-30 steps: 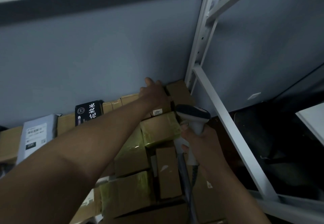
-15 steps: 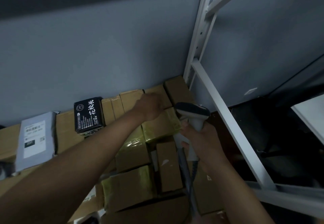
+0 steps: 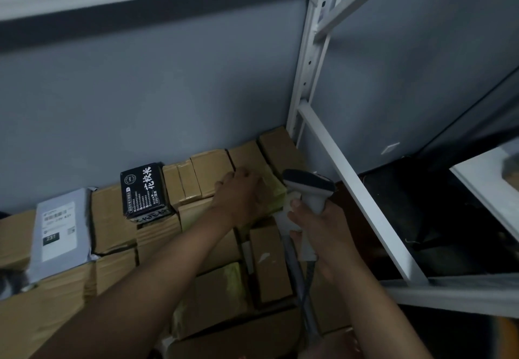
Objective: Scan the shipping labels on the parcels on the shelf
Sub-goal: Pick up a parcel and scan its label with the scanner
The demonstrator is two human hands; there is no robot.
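The left hand [image 3: 241, 195] lies curled over a taped cardboard parcel [image 3: 276, 190] in the back rows on the shelf [image 3: 362, 198]; whether it grasps it I cannot tell. The right hand [image 3: 317, 232] grasps the scanner [image 3: 307, 190] just beside it, near a labelled grey mailer [image 3: 60, 232]

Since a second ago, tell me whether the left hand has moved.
Yes. The left hand has drawn back from the parcels by the wall toward the person, now on the yellow-taped parcel beside the scanner.
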